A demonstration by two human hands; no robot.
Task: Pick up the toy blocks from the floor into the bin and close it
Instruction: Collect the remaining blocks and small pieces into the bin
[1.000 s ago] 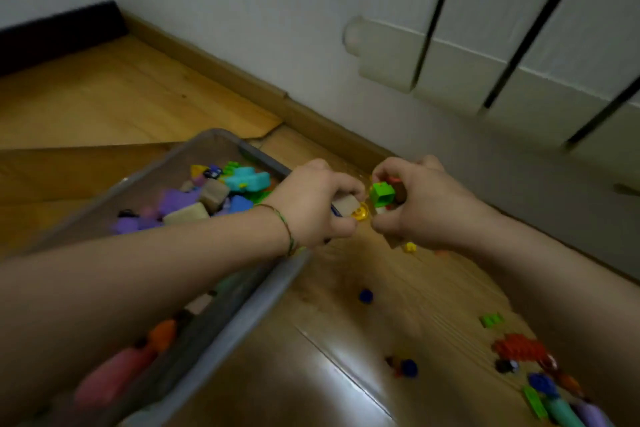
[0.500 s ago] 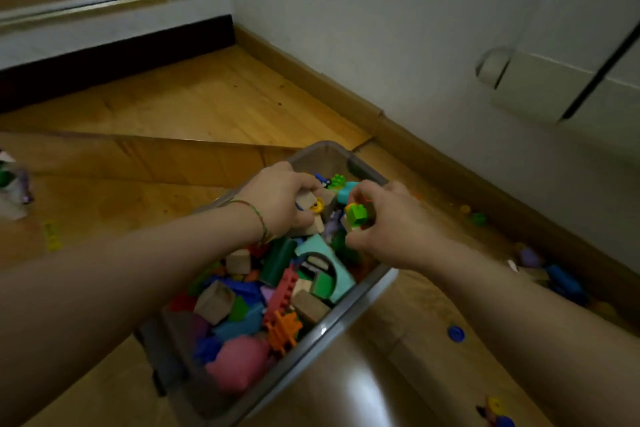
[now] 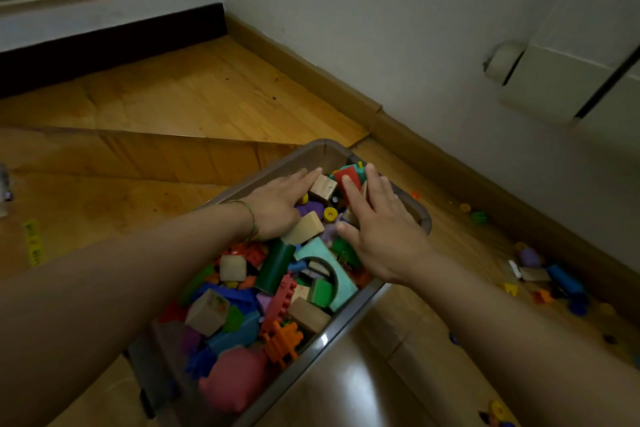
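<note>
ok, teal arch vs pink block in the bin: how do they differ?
The teal arch has a half-round cut-out; the pink block looks solid and rounded. The teal arch lies mid-bin; the pink block lies at the near end. Both lie in the grey bin among other blocks.

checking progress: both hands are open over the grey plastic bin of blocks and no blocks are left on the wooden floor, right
Not quite. The head view shows a blue cylinder block and others left on the wooden floor by the skirting board. The rest holds.
</note>
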